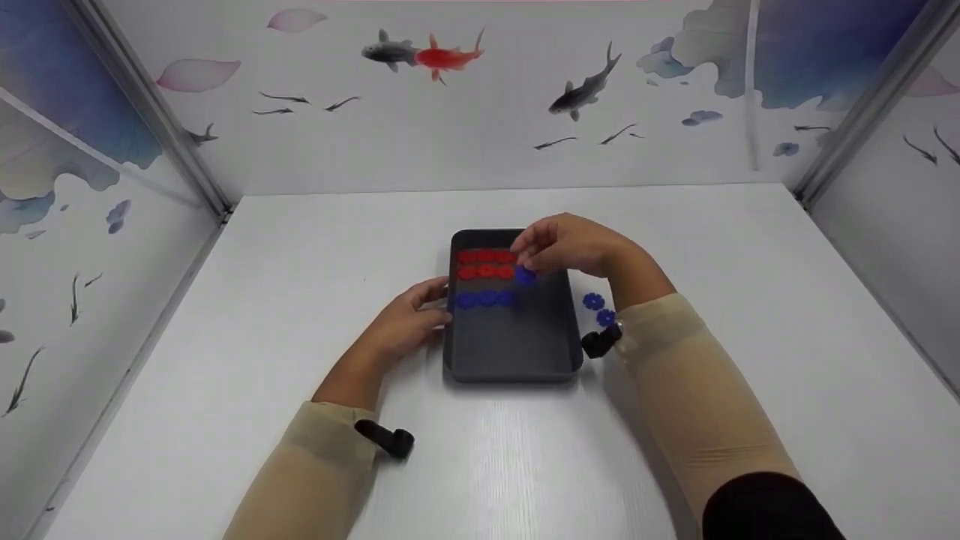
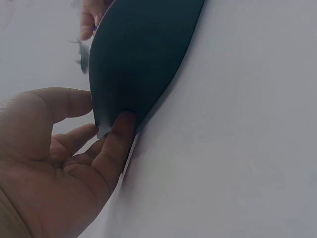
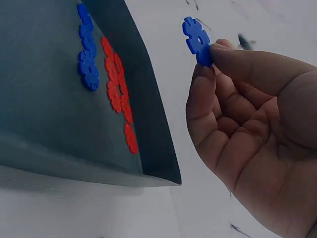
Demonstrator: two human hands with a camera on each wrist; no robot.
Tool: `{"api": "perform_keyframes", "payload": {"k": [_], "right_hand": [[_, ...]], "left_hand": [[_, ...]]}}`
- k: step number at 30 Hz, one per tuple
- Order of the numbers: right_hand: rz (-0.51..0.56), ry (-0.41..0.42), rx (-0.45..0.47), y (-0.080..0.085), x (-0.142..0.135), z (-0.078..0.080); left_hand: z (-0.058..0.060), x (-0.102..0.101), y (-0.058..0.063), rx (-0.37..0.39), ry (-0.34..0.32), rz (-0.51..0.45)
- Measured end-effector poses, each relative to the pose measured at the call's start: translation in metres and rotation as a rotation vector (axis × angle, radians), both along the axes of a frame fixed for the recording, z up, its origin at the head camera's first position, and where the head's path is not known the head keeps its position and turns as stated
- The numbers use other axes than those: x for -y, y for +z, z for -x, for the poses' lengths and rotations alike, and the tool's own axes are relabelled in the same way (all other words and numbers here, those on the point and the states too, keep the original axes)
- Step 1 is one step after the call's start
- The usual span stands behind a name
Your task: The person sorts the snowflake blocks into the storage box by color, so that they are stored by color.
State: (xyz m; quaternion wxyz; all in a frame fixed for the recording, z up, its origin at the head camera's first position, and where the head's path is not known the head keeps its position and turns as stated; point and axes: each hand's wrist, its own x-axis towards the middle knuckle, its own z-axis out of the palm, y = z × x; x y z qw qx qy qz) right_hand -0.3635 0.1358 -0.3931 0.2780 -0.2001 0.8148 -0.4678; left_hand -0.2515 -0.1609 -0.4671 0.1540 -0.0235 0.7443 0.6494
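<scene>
My right hand (image 1: 574, 244) is over the far right part of a dark grey tray (image 1: 514, 352). Between thumb and fingertips it pinches a blue flower-shaped plastic piece (image 3: 197, 40), held up on edge in the right wrist view. My left hand (image 1: 401, 324) holds the tray's left side, thumb and fingers apart along the wall; one finger lies against the outer wall (image 2: 143, 54) in the left wrist view. Inside the tray, two rows of red flower-shaped pieces (image 1: 486, 271) lie near the far end. A row of blue pieces (image 1: 487, 299) lies nearer to me.
Two loose blue pieces (image 1: 593, 301) lie on the white table (image 1: 300, 247) right of the tray, beside my right wrist. Black wrist cameras (image 1: 386, 439) stick out from both sleeves. Printed panels (image 1: 517, 150) with fish wall in the table's back and sides.
</scene>
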Motion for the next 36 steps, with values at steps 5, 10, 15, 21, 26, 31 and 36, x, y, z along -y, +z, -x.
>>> {"api": "perform_keyframes", "payload": {"k": [5, 10, 15, 21, 26, 31, 36], "right_hand": [[-0.136, 0.065, 0.027, -0.009, 0.012, 0.008], [-0.205, 0.052, 0.067, -0.017, 0.013, 0.012], [-0.265, 0.043, 0.051, -0.017, 0.017, 0.013], [-0.379, 0.040, 0.051, -0.017, 0.025, 0.015], [-0.420, 0.026, 0.041, -0.018, 0.029, 0.015], [-0.393, 0.006, 0.032, -0.019, 0.029, 0.014], [-0.323, -0.010, 0.024, -0.017, 0.028, 0.012]], "left_hand": [[-0.001, 0.000, 0.001, -0.001, 0.002, -0.002], [-0.002, 0.000, 0.004, 0.006, -0.001, -0.020], [-0.001, 0.000, 0.004, 0.006, 0.008, -0.014], [-0.001, 0.000, 0.002, 0.014, 0.007, -0.013], [-0.003, 0.000, 0.003, 0.015, 0.008, -0.009], [-0.003, -0.001, 0.004, 0.019, 0.003, -0.016], [-0.002, 0.000, 0.003, 0.023, 0.005, -0.036]]}}
